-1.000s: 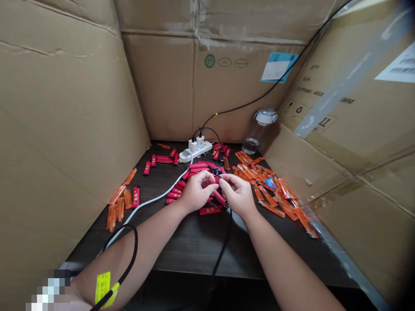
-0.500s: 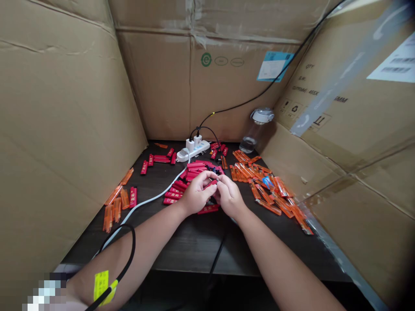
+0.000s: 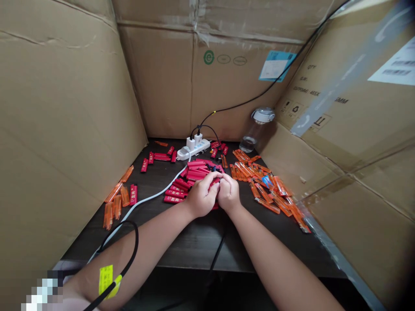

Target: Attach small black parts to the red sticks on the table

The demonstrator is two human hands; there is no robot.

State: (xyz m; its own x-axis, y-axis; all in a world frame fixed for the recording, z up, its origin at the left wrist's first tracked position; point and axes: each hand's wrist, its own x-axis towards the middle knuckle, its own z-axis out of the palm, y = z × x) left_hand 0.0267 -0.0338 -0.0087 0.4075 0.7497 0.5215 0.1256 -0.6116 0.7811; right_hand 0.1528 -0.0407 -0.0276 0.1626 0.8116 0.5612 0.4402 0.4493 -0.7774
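Lighter (image 3: pixel 214 183), one; left hand (image 3: pixel 201 197), right hand (image 3: pixel 228 194)

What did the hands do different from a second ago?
The left hand and right hand closed in on each other. A second ago only their fingertips met; now they press knuckle to knuckle, curled around a red lighter that barely shows between them. The red pile, orange pile, power strip and bottle stayed put.
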